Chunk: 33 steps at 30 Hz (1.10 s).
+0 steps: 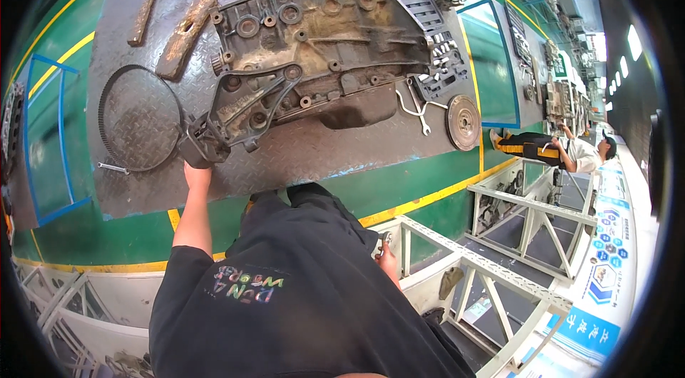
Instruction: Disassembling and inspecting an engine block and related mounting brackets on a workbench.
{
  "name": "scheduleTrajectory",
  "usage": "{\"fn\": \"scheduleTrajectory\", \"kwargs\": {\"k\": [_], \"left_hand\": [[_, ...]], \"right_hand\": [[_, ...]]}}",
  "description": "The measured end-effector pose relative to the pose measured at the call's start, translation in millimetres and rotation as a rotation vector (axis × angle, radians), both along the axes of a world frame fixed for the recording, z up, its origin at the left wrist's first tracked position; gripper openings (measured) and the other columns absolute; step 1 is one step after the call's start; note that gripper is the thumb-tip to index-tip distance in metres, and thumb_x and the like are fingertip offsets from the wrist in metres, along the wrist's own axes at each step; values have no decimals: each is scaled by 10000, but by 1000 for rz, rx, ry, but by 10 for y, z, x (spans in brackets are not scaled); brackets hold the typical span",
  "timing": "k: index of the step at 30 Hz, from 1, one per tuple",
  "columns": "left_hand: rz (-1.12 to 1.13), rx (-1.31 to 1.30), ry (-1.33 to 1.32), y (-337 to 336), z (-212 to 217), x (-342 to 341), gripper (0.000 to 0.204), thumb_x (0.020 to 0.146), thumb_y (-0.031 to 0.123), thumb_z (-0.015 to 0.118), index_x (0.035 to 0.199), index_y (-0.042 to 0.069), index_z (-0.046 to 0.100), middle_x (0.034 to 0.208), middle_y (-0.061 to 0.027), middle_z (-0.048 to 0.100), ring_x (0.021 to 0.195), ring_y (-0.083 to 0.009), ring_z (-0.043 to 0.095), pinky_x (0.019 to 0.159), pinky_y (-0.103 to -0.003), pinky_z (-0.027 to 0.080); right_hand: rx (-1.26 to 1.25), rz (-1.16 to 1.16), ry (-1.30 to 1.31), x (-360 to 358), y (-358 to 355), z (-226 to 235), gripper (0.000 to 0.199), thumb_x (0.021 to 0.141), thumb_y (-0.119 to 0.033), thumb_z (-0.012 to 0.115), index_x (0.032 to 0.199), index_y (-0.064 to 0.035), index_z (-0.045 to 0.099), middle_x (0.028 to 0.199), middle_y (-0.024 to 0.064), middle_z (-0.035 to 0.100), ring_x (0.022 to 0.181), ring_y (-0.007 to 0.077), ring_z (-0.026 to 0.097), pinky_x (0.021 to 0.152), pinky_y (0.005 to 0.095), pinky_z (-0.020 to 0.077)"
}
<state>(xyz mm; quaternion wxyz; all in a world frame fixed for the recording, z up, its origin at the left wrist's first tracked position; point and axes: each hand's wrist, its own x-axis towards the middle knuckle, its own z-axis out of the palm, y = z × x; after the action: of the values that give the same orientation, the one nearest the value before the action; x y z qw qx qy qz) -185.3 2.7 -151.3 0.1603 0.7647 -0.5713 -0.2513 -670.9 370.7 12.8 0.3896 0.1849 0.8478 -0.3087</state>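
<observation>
A large dirty engine block [342, 43] lies on its side on the metal-plated table. At its near left end is a black engine mount bracket [239, 103] with a bulky block at its outer corner. My left hand [198, 176] is closed on that block from below, its fingers mostly hidden under it. Down by my right side, over the floor beside a white frame, my right hand [387, 262] is closed around a small metal tool [386, 238] with a rounded head, which looks like a ratchet. Most of the tool is hidden in the hand.
On the table [300, 150] lie a toothed belt [101, 118], a bolt [114, 168], wooden blocks [185, 36], wrenches [422, 113], a round metal disc [464, 123] and an open socket case [446, 68]. White metal frames [485, 264] stand behind me at right. Another person [564, 152] works farther right.
</observation>
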Motion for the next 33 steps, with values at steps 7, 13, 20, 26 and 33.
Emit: {"fn": "scheduleTrajectory", "kwargs": {"k": [7,13,20,26,33], "left_hand": [[-156,-110,-249,95,47,160,322,780,132,655,1085,32,626,1186,-165,617,1122,-372,549,939,-468,472],[-82,-236,-216,115,74,231,466,804,180,675,1244,47,595,1223,-162,588,1127,-375,541,960,-460,463],[355,-378,139,95,909,348,439,893,186,687,1279,10,572,1131,-123,631,1062,-250,597,941,-376,473],[182,-458,469,-136,2581,-111,277,932,162,662,1167,15,649,1081,-88,679,991,-167,634,889,-293,488],[-334,-530,-67,-721,3612,-1067,295,837,122,707,1117,47,654,1064,-134,663,976,-303,637,865,-374,508]], "right_hand": [[-22,-88,-17,116,111,-122,461,927,-499,624,1042,-54,589,632,15,454,427,121,373,400,294,295],[-93,-158,-23,1,34,-233,449,928,-506,606,1037,-72,578,657,23,465,442,130,387,398,298,321],[-96,-59,13,-176,-266,-362,450,917,-509,615,1018,-73,567,621,6,418,431,121,359,399,292,291],[-56,109,-55,-439,-496,-550,448,949,-503,590,931,-55,596,586,13,454,445,124,426,416,272,315],[-55,143,-128,-1038,-421,-1273,354,933,-397,615,971,-45,603,622,45,481,444,140,405,426,305,330]]}}
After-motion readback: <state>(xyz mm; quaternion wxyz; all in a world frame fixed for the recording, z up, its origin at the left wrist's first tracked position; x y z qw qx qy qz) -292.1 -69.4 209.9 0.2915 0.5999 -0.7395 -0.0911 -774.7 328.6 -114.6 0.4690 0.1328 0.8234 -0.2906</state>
